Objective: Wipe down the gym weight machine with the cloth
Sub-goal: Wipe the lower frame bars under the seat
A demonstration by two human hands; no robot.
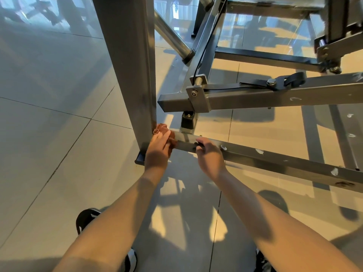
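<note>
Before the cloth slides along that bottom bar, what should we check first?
1. Hold on cloth: ok, left hand presses it where upright post meets low bar.
2. Steadying: ok, right hand curls fingers over low bar.
3. Wiping path free: not ok, right hand sits just beside cloth.
4. Bar ahead clean: not ok, white smudges show.
5. Wiping side of cloth clean: cannot tell, hidden.
</note>
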